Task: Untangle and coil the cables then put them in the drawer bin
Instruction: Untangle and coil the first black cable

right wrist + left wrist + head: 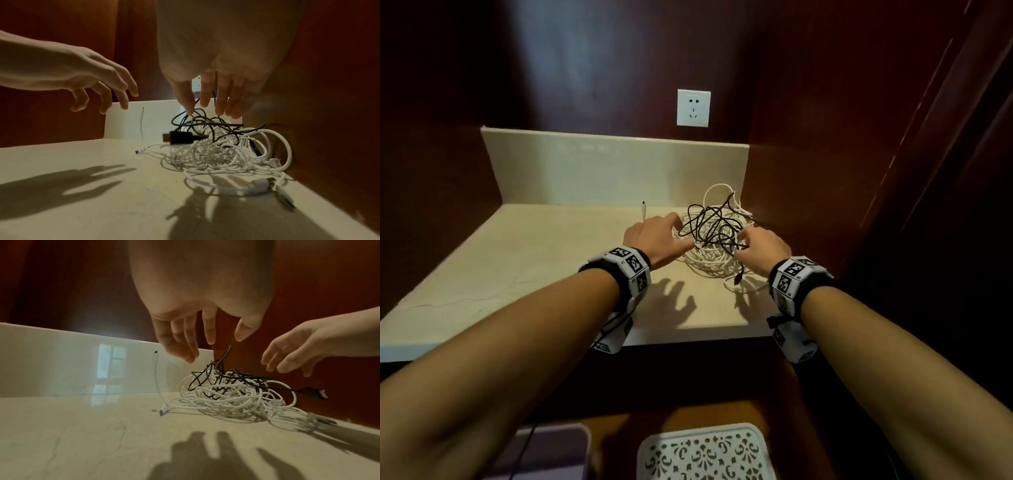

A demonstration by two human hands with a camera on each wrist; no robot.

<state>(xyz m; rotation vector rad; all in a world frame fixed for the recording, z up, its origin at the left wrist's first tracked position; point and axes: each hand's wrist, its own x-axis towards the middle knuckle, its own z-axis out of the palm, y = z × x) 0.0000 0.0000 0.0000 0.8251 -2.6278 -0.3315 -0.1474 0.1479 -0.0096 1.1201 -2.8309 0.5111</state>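
Worktop (517,260): pale stone, set in a dark wooden recess, with a low upstand behind.

Cables: one tangled heap at the worktop's right rear corner. White cable (709,262), many loops, lies underneath; black cable (709,226) lies over it, one plug jutting out near the right hand.

Left hand (654,240): above the heap's left edge, fingers (183,337) spread and relaxed, holding nothing.

Right hand (763,248): over the heap's right side, fingers (207,94) extended downward; thumb tip at a black loop, no grip evident.

Wall socket (693,108): white, above the upstand.
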